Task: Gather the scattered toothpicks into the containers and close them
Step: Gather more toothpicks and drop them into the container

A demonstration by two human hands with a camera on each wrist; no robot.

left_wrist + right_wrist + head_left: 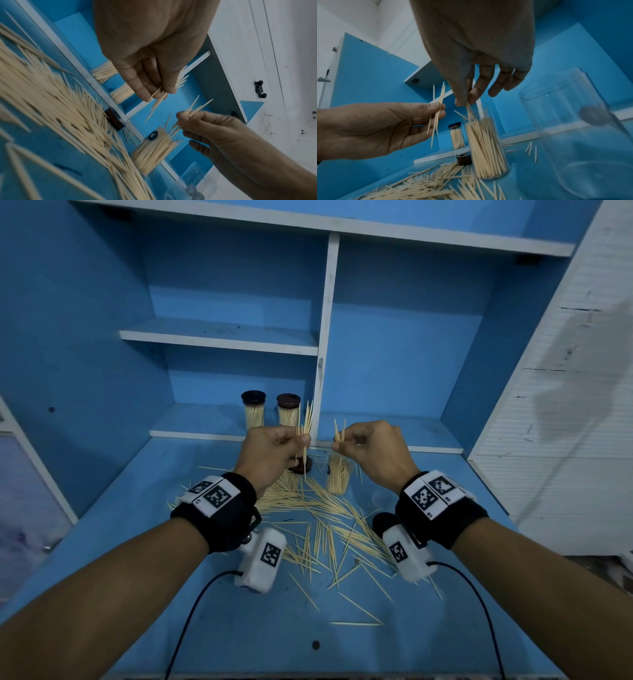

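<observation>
Location: indoor storage or study nook
Blue shelving unit [322, 344] with white-edged shelves above a blue surface [239, 621]; white panelled wall [565, 405] adjoining.

A few toothpicks [468, 108] are pinched at the fingertips of the right hand [476, 56], right above an open clear container [486, 148] packed with upright toothpicks. A small bundle [437, 115] is held by the left hand [373, 128] alongside. Scattered toothpicks [426, 188] are spread over the blue surface [530, 175].

A bright blue counter [102, 542] sits inside a blue cabinet with white-edged shelves [219, 338] and a white upright divider [327, 330], while a scuffed white ribbed wall panel [565, 405] stands at the right under dim light.
</observation>
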